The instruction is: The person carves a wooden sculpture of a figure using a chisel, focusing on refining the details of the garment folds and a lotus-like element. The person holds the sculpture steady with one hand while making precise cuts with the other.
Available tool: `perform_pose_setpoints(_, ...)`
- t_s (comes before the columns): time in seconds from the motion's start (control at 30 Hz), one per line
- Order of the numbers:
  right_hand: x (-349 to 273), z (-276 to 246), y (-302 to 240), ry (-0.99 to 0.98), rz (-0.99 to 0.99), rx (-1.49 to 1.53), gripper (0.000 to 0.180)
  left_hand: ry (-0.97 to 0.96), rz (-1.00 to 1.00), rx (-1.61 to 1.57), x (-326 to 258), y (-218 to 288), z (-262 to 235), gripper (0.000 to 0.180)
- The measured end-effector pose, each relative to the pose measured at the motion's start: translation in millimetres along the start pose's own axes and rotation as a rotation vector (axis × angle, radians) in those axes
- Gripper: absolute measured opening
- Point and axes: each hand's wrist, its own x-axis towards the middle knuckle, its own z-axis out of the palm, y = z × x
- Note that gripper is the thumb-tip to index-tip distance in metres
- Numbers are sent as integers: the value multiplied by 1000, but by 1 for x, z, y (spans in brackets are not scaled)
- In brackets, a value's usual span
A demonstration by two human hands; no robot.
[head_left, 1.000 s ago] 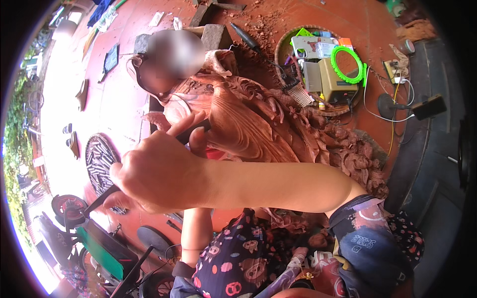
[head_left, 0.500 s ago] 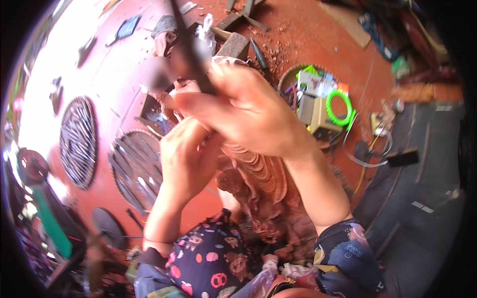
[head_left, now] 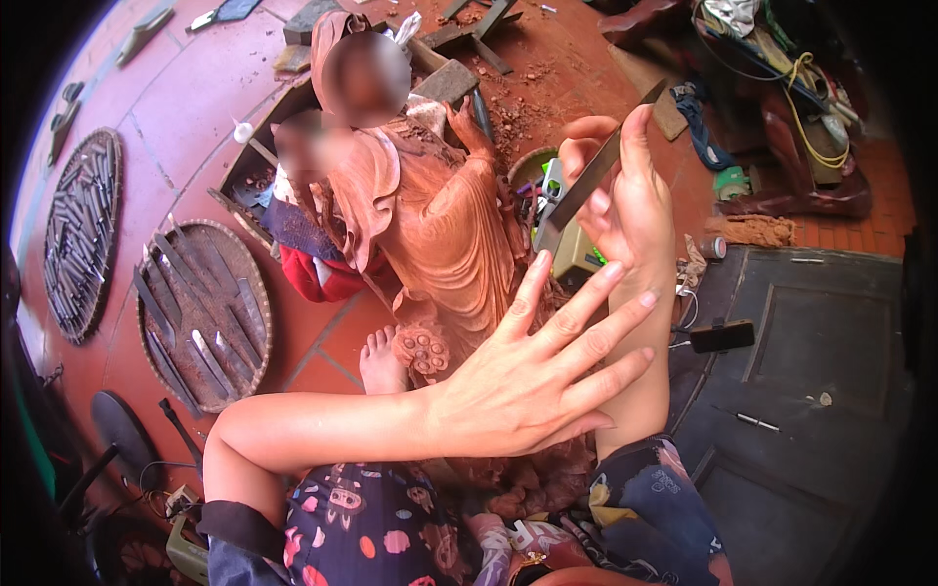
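Observation:
My right hand [head_left: 635,210], raised right of the statue, holds a flat steel carving blade [head_left: 584,191] between thumb and fingers. The blade slants, its pale bevelled tip pointing down and left. Below that tip, my left hand [head_left: 528,386] reaches across with its fingers spread and nothing in them; its fingertips overlap my right wrist in view. Behind both hands, a reddish-brown carved wooden statue [head_left: 459,234] with flowing robe folds leans across the middle. Its lower part is partly hidden by my left arm.
Left lie a round woven tray [head_left: 264,293] of long flat blades and another tray [head_left: 113,225] packed with chisels. A bare foot [head_left: 381,363] shows beside the statue. Wood chips litter the floor behind. A dark panel [head_left: 811,391] and phone [head_left: 722,336] lie right.
My hands were together in front of the statue and have parted. The right hand moved right with the blade, now tip-down; the left moved down and right, its fingers spreading.

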Motion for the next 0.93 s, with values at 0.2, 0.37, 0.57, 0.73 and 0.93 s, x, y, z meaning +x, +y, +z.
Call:
perform_pose_setpoints(0.2,2,23,19,134,-56,26,22,183,-75,-17,11,-2,7,67)
perform_pose_setpoints(0.37,-2,46,8,210,5,-192,16,220,-134,-34,10,-7,7,65)
perform_pose_setpoints(0.57,-1,41,16,130,-116,-505,20,280,-157,-42,10,-9,6,69)
perform_pose_setpoints(0.73,3,40,37,258,-281,-850,10,369,-233,-43,11,-17,8,73)
perform_pose_setpoints(0.93,7,35,35,-4,-136,-986,17,435,-225,-82,7,-20,6,76)
